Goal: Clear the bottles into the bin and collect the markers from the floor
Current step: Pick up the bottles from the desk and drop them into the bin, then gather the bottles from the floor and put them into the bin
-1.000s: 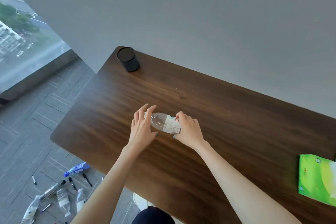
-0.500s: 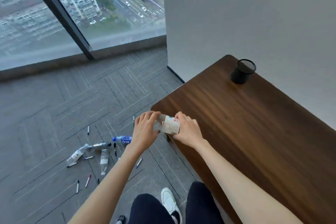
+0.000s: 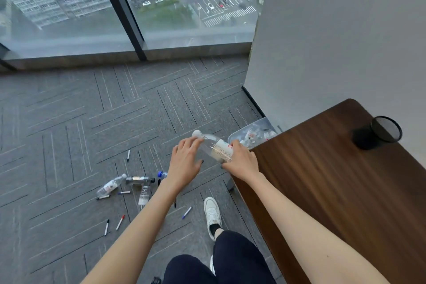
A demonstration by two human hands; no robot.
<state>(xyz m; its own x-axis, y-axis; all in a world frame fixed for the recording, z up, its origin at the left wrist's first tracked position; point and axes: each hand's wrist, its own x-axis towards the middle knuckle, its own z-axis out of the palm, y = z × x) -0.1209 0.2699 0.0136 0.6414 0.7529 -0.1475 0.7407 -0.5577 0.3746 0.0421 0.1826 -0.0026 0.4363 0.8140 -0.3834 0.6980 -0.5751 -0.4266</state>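
bottle (image 3: 217,148): clear, white cap, held in the air off the table (image 3: 334,187) edge now; a second ago it was over the tabletop
right hand (image 3: 241,160): closed round the labelled end
left hand (image 3: 185,160): fingers loose, resting on the neck end, not gripping
bin (image 3: 253,134): beside the table by the wall, bottles already inside; the drop looks next
floor (image 3: 69,122): several bottles (image 3: 129,184) and markers (image 3: 115,221) still scattered

2 bare forearms, no sleeves in view. Dark polish on the nails of the left hand (image 3: 184,163) and right hand (image 3: 242,163). Dark navy trousers (image 3: 230,263), 1 white sneaker (image 3: 213,214) over a black sock (image 3: 215,229).
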